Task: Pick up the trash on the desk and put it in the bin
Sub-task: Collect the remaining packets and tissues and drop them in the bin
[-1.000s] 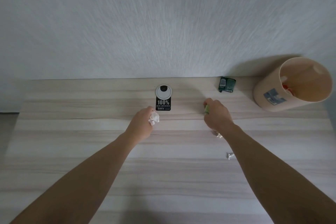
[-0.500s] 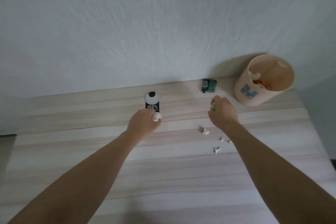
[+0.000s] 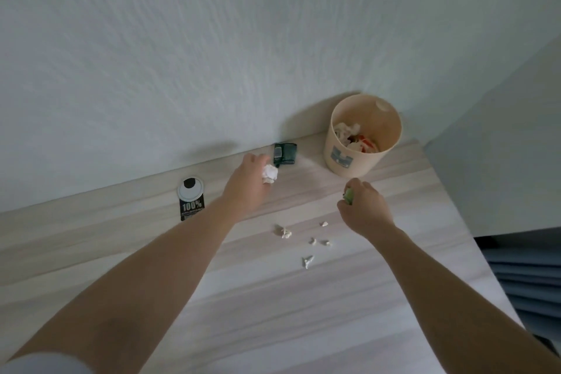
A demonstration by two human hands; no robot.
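The left hand (image 3: 247, 182) is held over the bench (image 3: 273, 297) with its fingers curled round a crumpled white paper ball (image 3: 269, 174), which shows at the fingertips. To its left, a black card tag (image 3: 192, 199) with a round white top and "100%" printed on it is laid flat on the pale, wood-grained surface. Just past the ball, a dark green packet (image 3: 285, 154) is seen by the textured wall. Small, pale, torn scraps (image 3: 283, 231) are scattered on the bench between the two forearms. The right hand (image 3: 364, 209) is closed, and a light green scrap (image 3: 349, 196) is pinched in it, short of the bin (image 3: 358, 161). The bin, a round beige tub with a blue-grey label, is stood at the bench's back right corner; crumpled white paper and something red-orange are seen inside. Blue pleated fabric (image 3: 528, 276) is seen beyond the bench's right edge.
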